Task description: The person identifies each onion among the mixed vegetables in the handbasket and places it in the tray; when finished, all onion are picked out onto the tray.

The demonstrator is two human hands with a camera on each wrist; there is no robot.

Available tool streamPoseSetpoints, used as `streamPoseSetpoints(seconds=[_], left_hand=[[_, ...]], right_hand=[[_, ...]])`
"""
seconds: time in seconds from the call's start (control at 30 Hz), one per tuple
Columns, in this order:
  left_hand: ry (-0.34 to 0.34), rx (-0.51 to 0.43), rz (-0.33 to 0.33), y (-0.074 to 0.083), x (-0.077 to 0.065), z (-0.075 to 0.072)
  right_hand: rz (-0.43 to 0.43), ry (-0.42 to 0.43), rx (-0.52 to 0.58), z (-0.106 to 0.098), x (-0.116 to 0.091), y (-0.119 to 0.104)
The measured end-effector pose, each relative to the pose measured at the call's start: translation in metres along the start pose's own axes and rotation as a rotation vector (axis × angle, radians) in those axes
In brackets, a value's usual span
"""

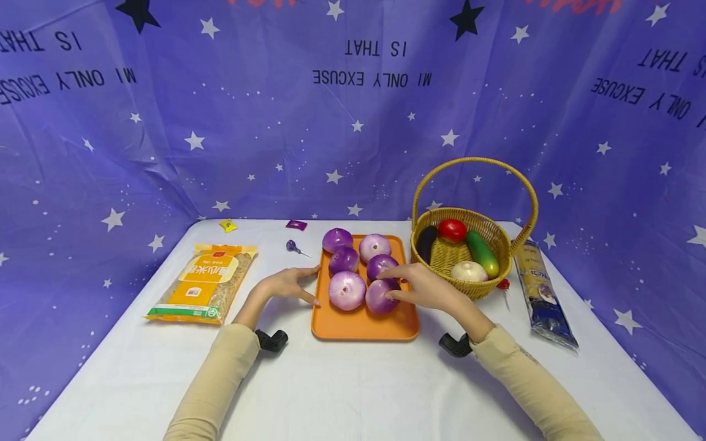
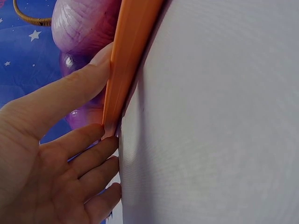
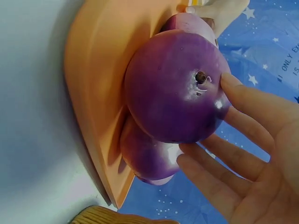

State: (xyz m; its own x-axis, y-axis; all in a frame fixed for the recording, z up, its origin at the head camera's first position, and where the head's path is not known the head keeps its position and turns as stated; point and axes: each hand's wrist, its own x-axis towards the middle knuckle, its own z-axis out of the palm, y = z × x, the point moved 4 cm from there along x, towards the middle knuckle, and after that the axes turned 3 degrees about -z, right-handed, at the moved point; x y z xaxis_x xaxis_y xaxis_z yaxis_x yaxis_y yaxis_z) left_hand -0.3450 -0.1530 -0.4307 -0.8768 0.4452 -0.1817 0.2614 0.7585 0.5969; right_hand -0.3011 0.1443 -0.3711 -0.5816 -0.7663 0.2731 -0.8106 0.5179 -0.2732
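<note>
An orange tray (image 1: 364, 327) lies on the table with several purple onions on it, in two rough columns. My left hand (image 1: 287, 283) is at the tray's left edge. In the left wrist view, its thumb touches the rim and its fingers (image 2: 96, 156) extend loosely beside it. At the front right, my right hand (image 1: 421, 285) holds a purple onion (image 1: 382, 296) that sits on the tray. The right wrist view shows the thumb on one side of this onion (image 3: 173, 88), with the fingers curving behind it. A paler onion (image 1: 347, 291) lies to its left.
Right of the tray stands a wicker basket (image 1: 504, 245) holding an eggplant, a tomato, a cucumber and a white onion. A dark noodle packet (image 1: 543, 294) and red lollipop (image 1: 504, 284) lie nearby. At left are a grain bag (image 1: 204, 285), candies (image 1: 296, 225) and a purple lollipop (image 1: 292, 246).
</note>
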Motion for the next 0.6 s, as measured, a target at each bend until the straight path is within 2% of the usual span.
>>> streamPoseSetpoints(seconds=[0.33, 0.6], left_hand=[[0.004, -0.001, 0.013, 0.000, 0.001, 0.001], [0.006, 0.003, 0.005, -0.001, 0.000, 0.001]], right_hand=[[0.022, -0.037, 0.037, -0.003, 0.003, 0.005], [0.076, -0.009, 0.055, -0.030, -0.013, 0.005]])
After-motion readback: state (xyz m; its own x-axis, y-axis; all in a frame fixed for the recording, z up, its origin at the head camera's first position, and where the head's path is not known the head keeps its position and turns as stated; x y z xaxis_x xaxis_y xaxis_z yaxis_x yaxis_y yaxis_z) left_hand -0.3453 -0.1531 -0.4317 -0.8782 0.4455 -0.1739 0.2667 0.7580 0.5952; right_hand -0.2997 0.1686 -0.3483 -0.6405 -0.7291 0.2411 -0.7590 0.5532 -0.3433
